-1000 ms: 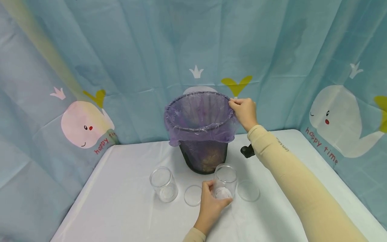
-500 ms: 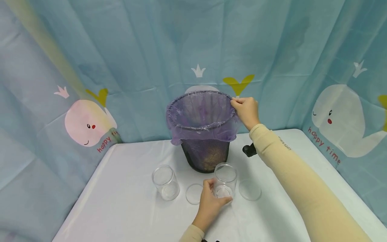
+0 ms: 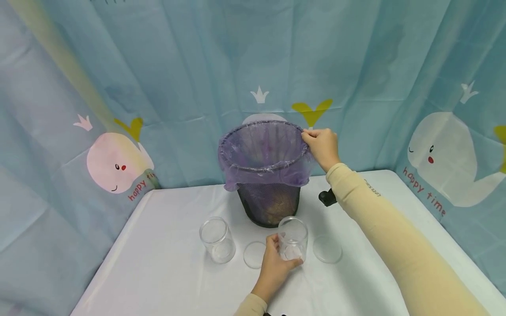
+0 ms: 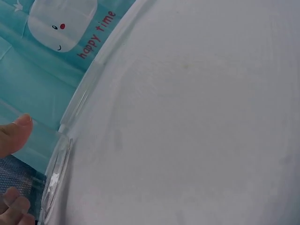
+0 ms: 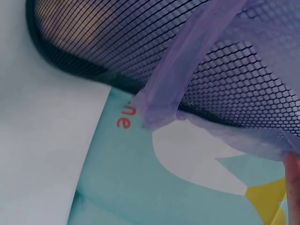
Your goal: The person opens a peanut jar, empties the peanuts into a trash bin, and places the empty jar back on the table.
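In the head view my left hand (image 3: 274, 267) grips a clear plastic jar (image 3: 293, 239) low on its side, the thumb on the right and the fingers on the left. The left wrist view catches the jar's edge (image 4: 57, 173) beside my thumb (image 4: 16, 135). Farther back, my right hand (image 3: 322, 147) pinches the right side of the rim of a black mesh wastebasket (image 3: 269, 202). A thin purple bin bag (image 3: 272, 175) lines that basket and folds over its rim. In the right wrist view one finger (image 5: 293, 183) touches the bag's edge (image 5: 262, 143).
A second clear jar (image 3: 217, 241) stands open to the left. One clear round lid (image 3: 253, 255) lies between the jars, another clear lid (image 3: 327, 249) right of the held jar. A small black object (image 3: 327, 197) is partly behind the right sleeve. Printed curtains (image 3: 189, 145) enclose the white table (image 3: 158, 263).
The held jar has shifted slightly left and stands a little straighter, still in my left hand. My right hand keeps its pinch on the basket rim.
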{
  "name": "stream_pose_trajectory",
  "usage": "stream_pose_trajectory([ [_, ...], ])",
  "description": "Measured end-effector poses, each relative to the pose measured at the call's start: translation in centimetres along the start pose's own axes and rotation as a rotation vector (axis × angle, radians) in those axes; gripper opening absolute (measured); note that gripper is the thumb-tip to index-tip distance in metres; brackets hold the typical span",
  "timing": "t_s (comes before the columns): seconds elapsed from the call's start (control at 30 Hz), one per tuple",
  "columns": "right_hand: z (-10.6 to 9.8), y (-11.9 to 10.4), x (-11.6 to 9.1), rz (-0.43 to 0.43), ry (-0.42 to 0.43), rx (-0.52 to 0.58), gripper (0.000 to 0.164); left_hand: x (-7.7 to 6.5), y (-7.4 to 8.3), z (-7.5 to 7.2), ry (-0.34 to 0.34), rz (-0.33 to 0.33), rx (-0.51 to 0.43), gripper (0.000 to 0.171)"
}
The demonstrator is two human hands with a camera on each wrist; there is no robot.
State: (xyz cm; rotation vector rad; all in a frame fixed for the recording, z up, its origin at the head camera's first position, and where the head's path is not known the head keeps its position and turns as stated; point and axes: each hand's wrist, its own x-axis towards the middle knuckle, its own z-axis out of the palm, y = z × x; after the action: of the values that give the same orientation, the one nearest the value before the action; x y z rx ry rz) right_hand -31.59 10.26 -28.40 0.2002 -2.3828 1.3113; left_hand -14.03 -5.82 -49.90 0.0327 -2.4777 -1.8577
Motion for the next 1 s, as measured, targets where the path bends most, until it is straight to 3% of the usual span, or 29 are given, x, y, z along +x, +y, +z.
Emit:
stream_pose_trajectory([
  [0.3,-0.4,-0.3,-0.1,0.025,-0.057,-0.058,0.031,-0.6,0.1,-0.8,-0.029,-0.006,0.054,0.096],
  [0.47,-0.4,-0.3,-0.2,0.03,-0.074,-0.048,0.034,-1.4,0.8,-2.0,-0.068,0.024,0.114,0.09],
  [0.6,-0.7,-0.2,-0.2,0.029,-0.079,-0.028,0.037,-1.6,1.6,-3.7,-0.132,0.046,0.159,0.084],
  [0.73,-1.1,0.4,-0.3,0.044,-0.092,0.037,0.044,-1.7,1.7,-5.5,-0.203,0.023,0.132,0.082],
  [0.9,-2.0,1.4,-0.5,0.077,-0.113,0.172,0.056,-2.3,1.6,-8.6,-0.305,0.03,0.113,0.08],
  [1.0,-2.9,2.3,-0.8,0.092,-0.114,0.183,0.059,-2.8,1.8,-10.6,-0.351,0.045,0.132,0.078],
])
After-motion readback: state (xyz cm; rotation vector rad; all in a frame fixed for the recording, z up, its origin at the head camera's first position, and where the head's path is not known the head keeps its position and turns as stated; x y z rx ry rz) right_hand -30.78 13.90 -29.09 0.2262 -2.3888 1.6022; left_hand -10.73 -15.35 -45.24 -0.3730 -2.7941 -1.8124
